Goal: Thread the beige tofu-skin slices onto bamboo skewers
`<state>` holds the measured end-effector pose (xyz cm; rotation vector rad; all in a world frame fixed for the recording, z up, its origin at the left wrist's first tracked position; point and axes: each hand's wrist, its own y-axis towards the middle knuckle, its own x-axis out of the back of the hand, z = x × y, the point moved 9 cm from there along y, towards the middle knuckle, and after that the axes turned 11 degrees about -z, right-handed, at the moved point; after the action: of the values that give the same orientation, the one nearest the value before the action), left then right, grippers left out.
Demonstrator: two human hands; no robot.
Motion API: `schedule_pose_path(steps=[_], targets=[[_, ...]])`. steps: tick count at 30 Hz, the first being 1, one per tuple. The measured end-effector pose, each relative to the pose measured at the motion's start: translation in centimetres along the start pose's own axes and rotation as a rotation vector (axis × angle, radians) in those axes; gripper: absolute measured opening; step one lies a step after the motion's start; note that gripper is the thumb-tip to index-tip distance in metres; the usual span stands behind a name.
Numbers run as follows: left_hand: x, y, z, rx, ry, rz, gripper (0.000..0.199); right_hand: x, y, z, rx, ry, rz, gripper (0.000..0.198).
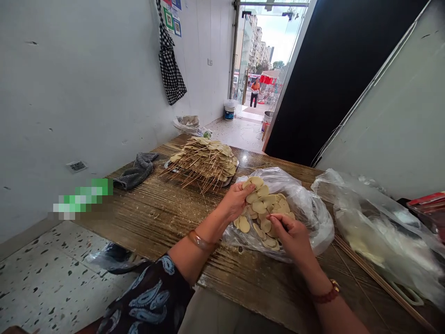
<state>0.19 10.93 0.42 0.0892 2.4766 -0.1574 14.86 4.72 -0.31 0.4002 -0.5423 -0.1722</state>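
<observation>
My left hand (237, 198) pinches the upper end of a row of thin, pale beige round slices (258, 207), threaded on a skewer. My right hand (292, 235) has its fingertips closed on the thin stick end of that skewer, below the slices. Under both hands, loose round slices (244, 224) lie heaped in an opened clear plastic bag (313, 218). Beyond my left hand, a large pile of filled skewers (205, 162) rests on a tray, its sticks pointing toward me. Most of the stick in my hands is hidden by the slices.
A grey cloth (136, 171) lies at the left of the wooden table (156, 232). On the right are another plastic bag (382, 232) and a bundle of bare sticks (378, 278). A white bag (187, 124) sits past the far edge. Outside the glass door stands a person (255, 92).
</observation>
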Motion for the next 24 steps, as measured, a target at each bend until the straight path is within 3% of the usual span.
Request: schedule_pose_path(steps=[24], targets=[[-1.0,-0.5,2.2,0.037,0.099,0.07,0.038,0.3,0.6,0.2,0.0,-0.02,-0.047,0.034]])
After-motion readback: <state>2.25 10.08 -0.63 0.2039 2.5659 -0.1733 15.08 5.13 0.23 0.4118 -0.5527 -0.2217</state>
